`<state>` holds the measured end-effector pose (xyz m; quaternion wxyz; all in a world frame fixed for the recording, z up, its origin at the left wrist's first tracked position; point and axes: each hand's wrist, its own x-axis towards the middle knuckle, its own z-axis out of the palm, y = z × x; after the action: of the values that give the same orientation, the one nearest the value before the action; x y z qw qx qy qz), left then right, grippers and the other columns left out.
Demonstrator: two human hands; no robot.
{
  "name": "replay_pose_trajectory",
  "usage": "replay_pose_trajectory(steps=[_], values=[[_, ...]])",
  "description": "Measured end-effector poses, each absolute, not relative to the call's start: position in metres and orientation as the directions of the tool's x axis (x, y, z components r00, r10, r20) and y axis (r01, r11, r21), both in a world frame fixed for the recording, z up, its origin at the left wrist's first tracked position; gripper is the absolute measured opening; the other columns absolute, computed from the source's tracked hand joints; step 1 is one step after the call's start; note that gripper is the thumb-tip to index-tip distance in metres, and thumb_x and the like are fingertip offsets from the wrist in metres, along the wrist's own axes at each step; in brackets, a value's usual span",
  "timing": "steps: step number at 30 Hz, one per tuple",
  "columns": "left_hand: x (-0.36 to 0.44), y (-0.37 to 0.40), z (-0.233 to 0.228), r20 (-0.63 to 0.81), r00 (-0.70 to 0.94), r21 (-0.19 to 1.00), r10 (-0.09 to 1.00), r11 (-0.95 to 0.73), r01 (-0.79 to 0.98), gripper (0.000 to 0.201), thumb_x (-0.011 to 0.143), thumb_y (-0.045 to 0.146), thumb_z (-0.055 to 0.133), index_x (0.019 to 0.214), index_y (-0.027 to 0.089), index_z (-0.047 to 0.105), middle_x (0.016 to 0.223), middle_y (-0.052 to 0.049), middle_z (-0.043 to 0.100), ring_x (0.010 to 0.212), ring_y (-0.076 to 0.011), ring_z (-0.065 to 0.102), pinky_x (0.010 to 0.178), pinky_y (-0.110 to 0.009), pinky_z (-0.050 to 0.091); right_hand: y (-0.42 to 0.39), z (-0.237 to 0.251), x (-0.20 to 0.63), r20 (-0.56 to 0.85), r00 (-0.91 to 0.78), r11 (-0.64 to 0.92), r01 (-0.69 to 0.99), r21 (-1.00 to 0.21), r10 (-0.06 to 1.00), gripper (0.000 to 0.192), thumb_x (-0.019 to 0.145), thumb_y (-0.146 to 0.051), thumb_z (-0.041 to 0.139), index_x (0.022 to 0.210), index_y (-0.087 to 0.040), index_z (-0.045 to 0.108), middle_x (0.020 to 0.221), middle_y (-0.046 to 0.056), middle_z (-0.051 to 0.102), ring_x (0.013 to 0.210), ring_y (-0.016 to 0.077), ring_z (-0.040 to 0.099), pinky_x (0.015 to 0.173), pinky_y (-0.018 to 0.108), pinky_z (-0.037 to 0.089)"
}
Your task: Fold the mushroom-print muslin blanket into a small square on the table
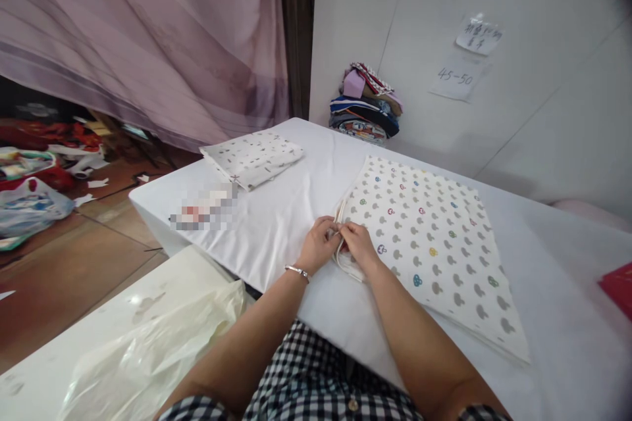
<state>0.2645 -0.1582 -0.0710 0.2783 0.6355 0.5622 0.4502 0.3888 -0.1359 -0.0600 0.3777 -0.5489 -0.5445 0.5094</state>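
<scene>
Two hands meet at the near corner of the spotted cloth stack (429,243) on the bench (276,210): my left hand (318,245) and right hand (359,243) both pinch its edge layers. I judge a loose pinch could skew the stack.

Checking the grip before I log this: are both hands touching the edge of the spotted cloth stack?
Touching. The head view shows the left hand and right hand pinching the near edge of the spotted cloth stack, fingers closed on its layered edges.
</scene>
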Motion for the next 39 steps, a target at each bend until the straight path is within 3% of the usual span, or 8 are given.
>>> replay_pose_trajectory(steps=[4,7,14,20,26,39], values=[[0.263,-0.158,-0.067,0.126,-0.044,0.926,0.991,-0.102,0.362,0.016,0.074,0.026,0.056,0.088,0.02,0.062,0.085,0.002,0.063,0.059,-0.008,0.049,0.059,-0.021,0.04,-0.135,-0.061,0.392,-0.156,-0.133,-0.132,0.167,-0.977,0.979,0.024,0.072,-0.041,0.055,0.063,-0.018,0.056,0.048,-0.006,0.049,0.043,0.0104,0.049,0.041,0.021,0.043],[0.262,-0.154,-0.069,0.005,-0.098,0.962,0.995,0.022,0.272,0.02,0.076,0.03,0.053,0.092,0.019,0.061,0.061,0.005,0.055,0.053,-0.0094,0.047,0.053,-0.021,0.037,-0.136,-0.063,0.393,-0.149,-0.143,-0.132,0.127,-0.983,0.978,0.023,0.072,-0.04,0.055,0.065,-0.018,0.056,0.048,-0.005,0.051,0.044,0.0103,0.049,0.042,0.021,0.042],[0.266,-0.145,-0.071,0.011,-0.234,0.927,0.972,0.078,0.368,0.015,0.076,0.031,0.056,0.086,0.019,0.06,0.083,-0.003,0.066,0.072,-0.0137,0.06,0.067,-0.024,0.044,-0.141,-0.063,0.389,-0.107,-0.124,-0.088,0.148,-0.985,0.986,0.024,0.074,-0.039,0.051,0.06,-0.019,0.051,0.045,-0.006,0.047,0.042,0.0098,0.047,0.041,0.02,0.039],[0.264,-0.148,-0.069,-0.014,-0.268,0.913,0.963,0.122,0.389,0.016,0.078,0.032,0.053,0.083,0.02,0.062,0.076,-0.001,0.067,0.066,-0.0138,0.059,0.062,-0.024,0.042,-0.144,-0.059,0.389,-0.113,-0.105,-0.094,0.17,-0.981,0.988,0.024,0.073,-0.038,0.051,0.06,-0.019,0.05,0.044,-0.005,0.048,0.043,0.0106,0.049,0.041,0.02,0.039],[0.265,-0.155,-0.064,0.138,-0.163,0.895,0.977,-0.053,0.442,0.018,0.08,0.033,0.05,0.084,0.021,0.062,0.068,0.001,0.064,0.06,-0.0121,0.056,0.06,-0.023,0.041,-0.143,-0.059,0.389,-0.122,-0.062,-0.103,0.253,-0.962,0.991,0.022,0.071,-0.037,0.051,0.058,-0.019,0.05,0.043,-0.006,0.044,0.042,0.011,0.047,0.04,0.021,0.037],[0.268,-0.157,-0.059,0.119,-0.145,0.874,0.982,-0.034,0.484,0.016,0.078,0.03,0.052,0.081,0.02,0.064,0.066,0.001,0.062,0.059,-0.0116,0.054,0.058,-0.022,0.041,-0.138,-0.061,0.389,-0.196,-0.083,-0.175,0.211,-0.962,0.977,0.021,0.073,-0.036,0.051,0.063,-0.018,0.055,0.046,-0.005,0.049,0.042,0.0107,0.049,0.039,0.02,0.041]])
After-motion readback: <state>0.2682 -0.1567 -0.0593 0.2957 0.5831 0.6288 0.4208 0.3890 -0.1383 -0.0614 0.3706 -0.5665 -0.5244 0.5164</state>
